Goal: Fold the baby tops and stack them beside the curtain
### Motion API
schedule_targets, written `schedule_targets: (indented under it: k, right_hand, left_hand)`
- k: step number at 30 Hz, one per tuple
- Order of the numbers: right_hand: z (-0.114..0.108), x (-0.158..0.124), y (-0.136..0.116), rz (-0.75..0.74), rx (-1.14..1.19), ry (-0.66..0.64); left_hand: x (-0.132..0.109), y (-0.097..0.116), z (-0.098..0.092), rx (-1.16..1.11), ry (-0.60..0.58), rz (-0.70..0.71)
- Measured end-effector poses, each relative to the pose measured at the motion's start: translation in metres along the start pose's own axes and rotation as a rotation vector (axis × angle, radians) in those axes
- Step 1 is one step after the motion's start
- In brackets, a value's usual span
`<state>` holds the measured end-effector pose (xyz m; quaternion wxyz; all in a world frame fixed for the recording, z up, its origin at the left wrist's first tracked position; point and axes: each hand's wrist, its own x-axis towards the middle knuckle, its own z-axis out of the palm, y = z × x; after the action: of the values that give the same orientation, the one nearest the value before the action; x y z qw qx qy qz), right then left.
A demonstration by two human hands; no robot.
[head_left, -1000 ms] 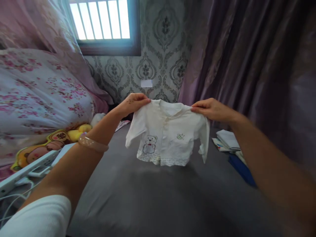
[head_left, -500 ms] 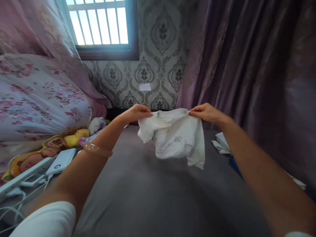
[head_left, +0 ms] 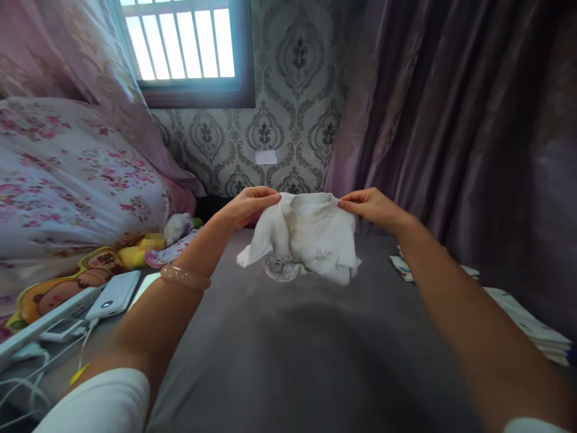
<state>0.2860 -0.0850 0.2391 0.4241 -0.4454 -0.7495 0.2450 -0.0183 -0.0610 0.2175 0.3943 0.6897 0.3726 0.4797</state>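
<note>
A small white long-sleeved shirt (head_left: 315, 231) hangs in the air over the grey bed sheet (head_left: 288, 349), its neckline upward. My left hand (head_left: 255, 204) pinches it at one shoulder, and my right hand (head_left: 369, 205) pinches the other shoulder. Between them the collar is stretched nearly straight. The lower part is blurred and swings, with a faint small print on the front. One sleeve flares out to the left; the other is partly hidden in the folds.
To the left lie a power strip (head_left: 54, 317) with cables, a white power bank (head_left: 113, 293) and plush toys (head_left: 135, 252). Folded clothes (head_left: 527, 319) are stacked on the right by the purple curtain (head_left: 433, 120). A patterned wall (head_left: 293, 120) stands behind.
The shirt has swung up and to the left, its hem and sleeves billowing. Both hands keep their pinch at the shoulders and are slightly higher.
</note>
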Motion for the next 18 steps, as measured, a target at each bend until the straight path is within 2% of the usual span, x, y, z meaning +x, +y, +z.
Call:
schedule_targets:
  k: [1, 3, 6, 9, 13, 16, 18]
  right_hand:
    - [0.001, 0.0, 0.0, 0.005, -0.019, 0.038]
    - [0.002, 0.001, 0.001, 0.01, -0.029, 0.032]
    - [0.002, 0.002, 0.006, 0.005, -0.005, -0.024]
    - [0.003, 0.004, 0.013, 0.014, 0.019, 0.004]
    - [0.002, 0.006, 0.021, 0.076, 0.127, -0.041]
    - [0.003, 0.006, 0.026, 0.108, 0.081, 0.037]
    - [0.003, 0.005, 0.029, 0.116, 0.101, -0.008]
  left_hand:
    - [0.0, -0.001, 0.0, 0.045, 0.012, -0.019]
    - [0.0, -0.002, 0.002, 0.076, 0.009, -0.038]
    - [0.0, -0.003, 0.006, -0.082, -0.019, -0.009]
    - [0.001, -0.006, 0.009, -0.084, 0.028, -0.022]
    - [0.006, -0.015, 0.01, -0.194, -0.002, -0.004]
    - [0.01, -0.02, 0.011, -0.142, 0.031, -0.052]
    - [0.012, -0.022, 0.012, -0.137, 0.051, -0.083]
